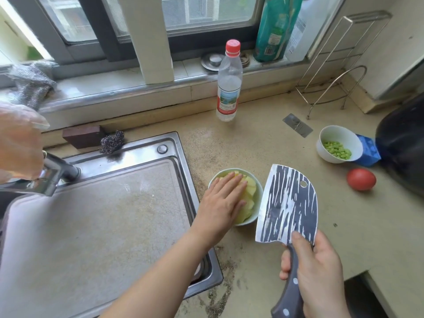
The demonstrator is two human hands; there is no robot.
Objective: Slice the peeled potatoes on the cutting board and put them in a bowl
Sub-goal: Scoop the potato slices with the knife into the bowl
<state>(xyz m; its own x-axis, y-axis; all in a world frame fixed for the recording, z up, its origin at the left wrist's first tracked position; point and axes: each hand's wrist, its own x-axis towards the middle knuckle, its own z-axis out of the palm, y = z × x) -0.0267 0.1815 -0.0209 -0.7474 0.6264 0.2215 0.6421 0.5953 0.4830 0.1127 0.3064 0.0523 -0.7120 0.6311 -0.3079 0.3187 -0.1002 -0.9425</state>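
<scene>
The left hand (pixel 223 200) lies flat, fingers straight and together, palm down on the potato slices (pixel 249 198) heaped in a pale green bowl (pixel 258 216). The bowl stands on the counter (pixel 263 143) just to the right of the sink (pixel 183 157). The right hand (pixel 319 276) grips the dark handle of a cleaver (pixel 289 203), fingers wrapped round it and the thumb resting on the base of the blade. The blade is tilted up, its streaked flat side facing the camera, just beside the bowl's right rim; whether it touches the rim is hard to tell from this angle. A grey cutting board (pixel 91 226) lies over the sink with no potato on it.

Farther back on the counter stand a water bottle (pixel 229 81) with a red cap, a white bowl of green beans (pixel 338 146), a tomato (pixel 361 179) and a wire rack (pixel 332 72). A steel scouring pad (pixel 112 142) sits at the sink's back edge. At the far left a gloved hand (pixel 18 143) is over the tap (pixel 48 177).
</scene>
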